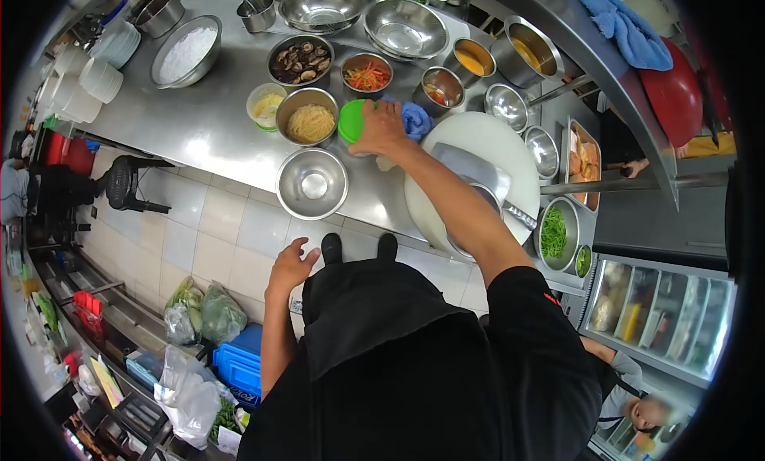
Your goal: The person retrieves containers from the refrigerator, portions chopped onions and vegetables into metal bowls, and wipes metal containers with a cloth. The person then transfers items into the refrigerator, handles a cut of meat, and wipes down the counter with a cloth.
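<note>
My right hand point(381, 128) is closed on a round green lid point(351, 120) at the table's front edge; whether a tub sits under it is hidden. A crumpled blue cloth point(416, 121) lies just beyond the hand. Left of the lid stands a steel pot of pale noodles point(311, 124), with a small tub of yellowish food point(267, 105) beside it. An empty steel bowl point(312, 184) rests at the table edge. My left hand point(293, 266) hangs over the floor below this bowl, fingers apart, holding nothing.
A cleaver point(476, 171) lies on the round white cutting board point(452, 134) under my right forearm. Bowls of mushrooms point(301, 62), carrot strips point(367, 75) and greens point(554, 233) stand around. A black stool point(131, 184) is left; another person point(629, 389) is lower right.
</note>
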`<state>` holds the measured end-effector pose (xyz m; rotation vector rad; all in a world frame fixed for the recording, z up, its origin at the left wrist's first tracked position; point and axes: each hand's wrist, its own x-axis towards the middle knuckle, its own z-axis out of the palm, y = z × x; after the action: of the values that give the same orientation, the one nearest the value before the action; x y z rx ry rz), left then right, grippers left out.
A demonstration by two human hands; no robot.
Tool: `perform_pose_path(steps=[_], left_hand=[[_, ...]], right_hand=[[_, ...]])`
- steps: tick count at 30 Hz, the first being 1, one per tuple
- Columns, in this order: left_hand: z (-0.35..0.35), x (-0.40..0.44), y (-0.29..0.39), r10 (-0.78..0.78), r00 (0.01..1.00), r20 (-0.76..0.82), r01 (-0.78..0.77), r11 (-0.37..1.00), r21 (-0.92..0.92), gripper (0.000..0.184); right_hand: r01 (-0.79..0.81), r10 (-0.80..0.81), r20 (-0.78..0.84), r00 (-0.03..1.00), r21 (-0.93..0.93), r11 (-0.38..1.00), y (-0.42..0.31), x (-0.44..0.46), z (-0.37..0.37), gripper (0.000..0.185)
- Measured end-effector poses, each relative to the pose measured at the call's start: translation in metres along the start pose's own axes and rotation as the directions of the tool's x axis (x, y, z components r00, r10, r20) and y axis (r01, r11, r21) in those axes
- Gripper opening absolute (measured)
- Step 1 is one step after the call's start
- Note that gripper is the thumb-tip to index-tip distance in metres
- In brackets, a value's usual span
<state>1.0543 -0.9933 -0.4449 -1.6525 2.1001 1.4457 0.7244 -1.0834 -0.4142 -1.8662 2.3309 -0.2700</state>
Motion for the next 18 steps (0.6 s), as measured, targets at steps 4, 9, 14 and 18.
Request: perform_pose_path(steps=[4,9,14,18], left_hand=[[-0.004,0.003,-0.015,0.06,0.998,0.001,-0.06,0.997,0.052,0.059],[0.002,0.014,-0.014,0.085,0.993,0.088,-0.087,0.996,0.014,0.052],[0.006,0.02,0.025,0.199,0.938,0.283,-0.213,0.977,0.019,0.039],[0.017,0.017,0.055,0.291,0.886,0.362,-0.322,0.947,0.026,0.038]], right_hand=[[-0.056,-0.013,0.174,0.985,0.388,0.92,0.014,-0.014,-0.05,0.08],[-0.142,-0.119,0.247,0.962,0.821,0.554,0.068,-0.043,-0.107,0.068],[-0.086,-0.053,0.13,0.99,0.858,0.506,0.109,-0.086,-0.145,0.064],[-0.238,0.228,0.122,0.966,0.764,0.6,0.148,-0.122,-0.155,0.069]])
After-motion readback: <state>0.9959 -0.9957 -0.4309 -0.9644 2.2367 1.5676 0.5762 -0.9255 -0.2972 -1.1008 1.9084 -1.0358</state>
